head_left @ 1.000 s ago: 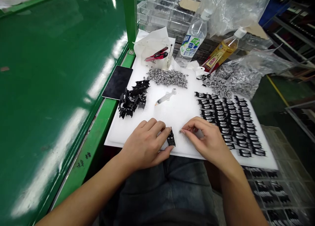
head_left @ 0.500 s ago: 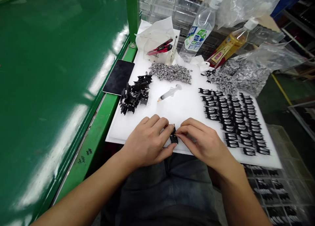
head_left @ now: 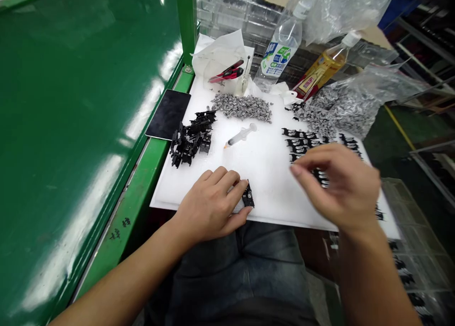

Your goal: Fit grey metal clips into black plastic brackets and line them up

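The green desk (head_left: 71, 127) fills the left side, and a black tablet (head_left: 168, 114) lies just beside the white foam board (head_left: 270, 193). On the board's left part sits a loose heap of black plastic parts (head_left: 192, 137).

Just right of that heap, near the board's front edge, the left hand (head_left: 209, 205) holds a single black part (head_left: 248, 196) down on the foam. Its grip is narrow: the fingers and thumb close around the part's left side, leaving its right side showing. The part now has only this hand on it, because the right hand (head_left: 337, 188) has moved away from it, up and to the right.

Beyond the part, a syringe (head_left: 241, 135) lies on the foam, with a pile of small metal clips (head_left: 242, 108) above it and a red utility knife (head_left: 227, 73) farther back. A water bottle (head_left: 280, 46) stands behind the board.

The right hand now hovers over the rows of black parts (head_left: 302, 141), blurred by motion. Its grip is wide, the fingers curved and spread from the thumb, and nothing shows in it. It touches neither the rows nor the board, as far as the blur allows me to tell. A clear bag of metal clips (head_left: 341, 110) lies to the upper right.
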A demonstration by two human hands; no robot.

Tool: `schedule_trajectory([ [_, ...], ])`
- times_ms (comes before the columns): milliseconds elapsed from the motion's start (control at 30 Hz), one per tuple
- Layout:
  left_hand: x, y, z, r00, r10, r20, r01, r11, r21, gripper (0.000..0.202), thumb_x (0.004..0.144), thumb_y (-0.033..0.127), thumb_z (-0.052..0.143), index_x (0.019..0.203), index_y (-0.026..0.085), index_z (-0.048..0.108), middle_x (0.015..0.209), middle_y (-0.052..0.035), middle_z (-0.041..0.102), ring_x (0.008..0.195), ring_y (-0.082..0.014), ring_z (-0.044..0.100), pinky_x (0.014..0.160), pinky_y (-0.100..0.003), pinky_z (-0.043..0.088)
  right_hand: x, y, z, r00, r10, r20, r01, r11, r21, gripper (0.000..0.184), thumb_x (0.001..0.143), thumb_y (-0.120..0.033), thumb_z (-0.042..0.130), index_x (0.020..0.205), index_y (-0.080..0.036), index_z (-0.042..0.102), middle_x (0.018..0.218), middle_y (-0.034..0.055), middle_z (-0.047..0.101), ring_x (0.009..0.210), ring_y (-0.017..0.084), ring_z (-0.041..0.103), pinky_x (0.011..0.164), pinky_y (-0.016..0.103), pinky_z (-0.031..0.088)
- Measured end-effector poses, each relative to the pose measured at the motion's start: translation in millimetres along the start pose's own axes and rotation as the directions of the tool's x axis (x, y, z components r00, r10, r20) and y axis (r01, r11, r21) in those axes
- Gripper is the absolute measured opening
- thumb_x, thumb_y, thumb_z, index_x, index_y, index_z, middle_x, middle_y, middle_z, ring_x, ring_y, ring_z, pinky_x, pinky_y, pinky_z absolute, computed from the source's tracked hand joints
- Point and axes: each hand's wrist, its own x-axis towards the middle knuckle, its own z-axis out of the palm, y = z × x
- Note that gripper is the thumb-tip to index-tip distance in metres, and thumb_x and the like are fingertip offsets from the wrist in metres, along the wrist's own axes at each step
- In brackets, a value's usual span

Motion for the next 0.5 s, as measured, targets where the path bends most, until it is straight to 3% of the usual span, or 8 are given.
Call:
schedule_trajectory([
  [100, 0, -1, -0.7, 1.000, 0.004, -0.013, -0.004, 1.000, -0.005, 0.043, 0.103, 0.043, 0.056, 0.131, 0.012, 0.065, 0.114, -0.0127, 0.065, 0.098, -0.0292, 0.058, 0.080, -0.044, 0.048, 34, 54, -24, 0.995, 0.092, 0.028, -0.085, 0.979, -0.185, 0.006, 0.096, -0.031, 0.069, 0.092, -0.027, 0.071, 0.088, 0.0069, 0.069, 0.079, 0.025, 0.063, 0.071, 0.040, 0.049],
  [200, 0, -3, -0.7, 0.999, 0.025, -0.045, -0.024, 1.000, 0.012, 0.042, 0.102, 0.041, 0.057, 0.131, 0.012, 0.065, 0.113, -0.0137, 0.065, 0.097, -0.0296, 0.058, 0.079, -0.045, 0.049, 62, 114, -34, 0.950, 0.269, 0.158, -0.186, 0.896, -0.404, 0.016, 0.091, -0.022, 0.060, 0.097, -0.021, 0.075, 0.096, 0.0104, 0.070, 0.081, 0.025, 0.063, 0.079, 0.039, 0.049],
  [267, 0, -4, -0.5, 0.998, 0.032, -0.050, -0.031, 0.999, 0.009, 0.041, 0.102, 0.039, 0.058, 0.131, 0.011, 0.065, 0.113, -0.0140, 0.065, 0.097, -0.0297, 0.059, 0.078, -0.045, 0.050, 74, 143, -32, 0.940, 0.297, 0.169, -0.194, 0.872, -0.450, 0.023, 0.086, -0.017, 0.057, 0.099, -0.017, 0.076, 0.099, 0.0132, 0.070, 0.082, 0.025, 0.062, 0.081, 0.039, 0.049],
  [367, 0, -5, -0.4, 0.998, 0.036, -0.056, -0.036, 0.999, 0.004, 0.040, 0.101, 0.038, 0.059, 0.130, 0.011, 0.065, 0.111, -0.0139, 0.065, 0.096, -0.0296, 0.059, 0.078, -0.045, 0.051, 82, 163, -21, 0.935, 0.292, 0.200, -0.173, 0.870, -0.462, 0.024, 0.085, -0.018, 0.059, 0.100, -0.016, 0.078, 0.099, 0.0130, 0.070, 0.084, 0.025, 0.062, 0.081, 0.037, 0.048],
  [500, -1, -4, 0.2, 0.998, 0.029, -0.063, -0.029, 1.000, 0.005, 0.040, 0.102, 0.038, 0.058, 0.130, 0.011, 0.065, 0.111, -0.0139, 0.065, 0.097, -0.0299, 0.060, 0.079, -0.047, 0.052, 86, 168, -8, 0.931, 0.298, 0.212, -0.162, 0.856, -0.492, 0.023, 0.089, -0.020, 0.059, 0.101, -0.016, 0.078, 0.102, 0.0135, 0.069, 0.092, 0.026, 0.063, 0.081, 0.036, 0.047],
])
